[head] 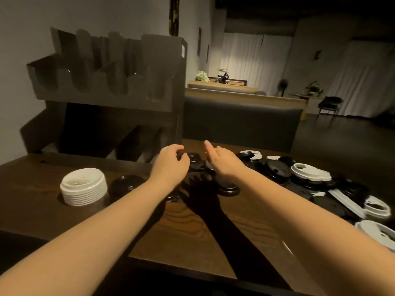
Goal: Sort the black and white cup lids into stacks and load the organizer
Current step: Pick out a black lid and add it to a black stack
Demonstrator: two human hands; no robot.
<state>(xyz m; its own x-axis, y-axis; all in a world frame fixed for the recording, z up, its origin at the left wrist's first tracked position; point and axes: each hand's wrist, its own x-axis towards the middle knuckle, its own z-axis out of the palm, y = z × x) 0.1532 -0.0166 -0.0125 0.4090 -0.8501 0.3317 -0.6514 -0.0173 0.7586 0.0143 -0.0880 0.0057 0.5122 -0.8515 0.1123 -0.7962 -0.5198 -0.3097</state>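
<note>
A dark organizer (111,97) with scalloped upper slots and lower bays stands at the table's back left. In front of it sit a stack of white lids (83,187) and a low stack of black lids (126,184). A loose pile of mixed black and white lids (303,176) spreads over the right side. My left hand (171,162) reaches to the pile's left end, its fingers and thumb curled round the edge of a black lid (194,157). Just to its right, my right hand (222,160) hovers over the pile with fingers extended and holds nothing.
The wooden table (192,229) ends at a near edge by my forearms. A padded bench back (239,122) stands right behind the table. A single black lid (228,188) lies apart near the centre. The room beyond is dim, with a chair (329,104) far right.
</note>
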